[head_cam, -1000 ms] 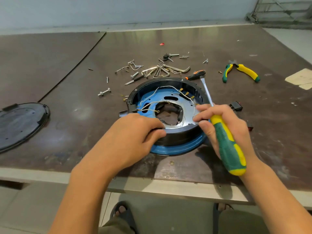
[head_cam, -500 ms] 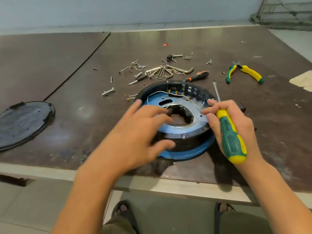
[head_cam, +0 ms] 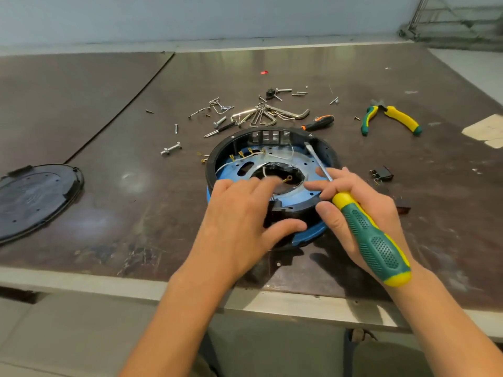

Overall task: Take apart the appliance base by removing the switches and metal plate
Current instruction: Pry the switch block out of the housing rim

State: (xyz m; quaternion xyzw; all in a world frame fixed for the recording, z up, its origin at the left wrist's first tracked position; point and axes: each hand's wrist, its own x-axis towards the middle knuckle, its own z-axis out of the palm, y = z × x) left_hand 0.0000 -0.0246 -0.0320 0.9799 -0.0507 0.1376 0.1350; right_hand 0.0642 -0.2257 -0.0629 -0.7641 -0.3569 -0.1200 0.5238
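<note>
Left hand (head_cam: 239,221): fingertips motion-blurred; contact with plate (head_cam: 299,161) unclear. Same hand covered near-left rim of base (head_cam: 310,235). Right hand (head_cam: 381,205) hid middle of screwdriver (head_cam: 373,240) shaft and base's near-right rim. Switch (head_cam: 403,206) beyond right hand half hidden. Cover (head_cam: 35,197) cut by left edge; paper (head_cam: 484,129) cut by right edge. Screws (head_cam: 299,93) too small to tell head types.

Green with yellow ends and a dotted grip, the screwdriver (head_cam: 373,240) contrasts with the black, blue-rimmed appliance base (head_cam: 211,164) and its silver, blue-tinged metal plate (head_cam: 299,159), while yellow-and-green pliers (head_cam: 394,115), a black-and-orange small driver (head_cam: 318,123) and a black cover (head_cam: 32,197) stand out against the dark brown table (head_cam: 136,208).
</note>
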